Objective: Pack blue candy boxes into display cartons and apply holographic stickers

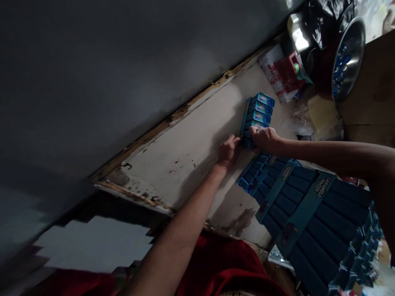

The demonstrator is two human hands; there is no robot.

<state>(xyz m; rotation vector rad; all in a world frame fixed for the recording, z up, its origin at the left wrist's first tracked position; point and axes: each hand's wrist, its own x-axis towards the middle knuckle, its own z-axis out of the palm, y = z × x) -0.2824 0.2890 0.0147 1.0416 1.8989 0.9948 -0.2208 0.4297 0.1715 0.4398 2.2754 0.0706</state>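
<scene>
A small row of blue boxes with bright printed ends [261, 112] stands on the worn white tabletop, with a lighter blue strip along its left side. My right hand [266, 137] is closed on the near end of this row and hides some of the boxes. My left hand [228, 151] has its fingers curled at the row's lower left corner; their tips are partly hidden. Just below my right forearm lies a large stack of blue boxes [327, 205], bound in groups by strips printed "CARAMELO MACIZO".
A metal bowl [350, 61] with small blue pieces stands at the upper right, near a black plastic bag [330, 18]. A red container [290, 70] lies beside a red-and-white printed bag [271, 68]. A grey wall [123, 74] runs along the tabletop's [173, 164] far edge.
</scene>
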